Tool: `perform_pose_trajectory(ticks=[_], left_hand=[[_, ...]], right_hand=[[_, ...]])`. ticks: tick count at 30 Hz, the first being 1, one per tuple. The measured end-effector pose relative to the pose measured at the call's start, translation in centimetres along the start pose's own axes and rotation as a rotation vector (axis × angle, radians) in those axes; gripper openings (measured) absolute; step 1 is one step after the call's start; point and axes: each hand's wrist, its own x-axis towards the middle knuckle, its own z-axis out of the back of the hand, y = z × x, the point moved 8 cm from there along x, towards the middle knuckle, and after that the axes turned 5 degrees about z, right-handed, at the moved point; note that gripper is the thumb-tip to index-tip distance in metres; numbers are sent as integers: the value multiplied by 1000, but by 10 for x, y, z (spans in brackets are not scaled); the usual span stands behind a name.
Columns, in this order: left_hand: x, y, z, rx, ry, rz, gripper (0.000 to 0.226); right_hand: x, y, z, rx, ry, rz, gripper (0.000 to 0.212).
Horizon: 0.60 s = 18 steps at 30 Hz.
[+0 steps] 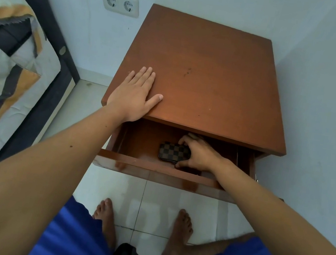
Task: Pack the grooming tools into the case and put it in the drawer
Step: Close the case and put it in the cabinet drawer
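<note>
Right hand gripping checkered case inside open drawer

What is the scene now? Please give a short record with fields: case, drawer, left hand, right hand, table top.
case: checkered case, closed, lying on the drawer floor
drawer: drawer pulled open
left hand: left hand flat on the table top, near its front left corner
right hand: right hand inside the drawer, fingers around the case
table top: nightstand top, nothing else on it
</note>
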Motion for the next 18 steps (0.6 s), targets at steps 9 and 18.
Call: perform_pose_trajectory(ticks=[9, 18], left_hand=[[0, 0, -2, 4, 13, 4, 82], [-2, -1, -2, -24, 21, -23, 83]], right_hand=[[-52, 33, 44, 186, -153, 135, 64], [-132, 46, 101, 75, -493, 345, 100]])
